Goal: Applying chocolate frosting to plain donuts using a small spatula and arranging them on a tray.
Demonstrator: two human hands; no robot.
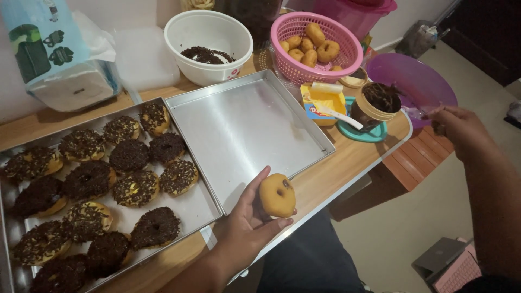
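Over empty metal tray (244, 125): left hand (247, 222) holds plain donut (277, 195).

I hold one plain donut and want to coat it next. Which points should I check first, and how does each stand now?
1. Plain donut sits securely in the left hand: ok.
2. Brown spread jar is open: ok.
3. Right hand is free: cannot tell, its grip is turned away near the purple bowl.
4. White bowl has sprinkles: ok, few left.
5. Empty metal tray has room: ok.
6. White spreader is within reach: ok.
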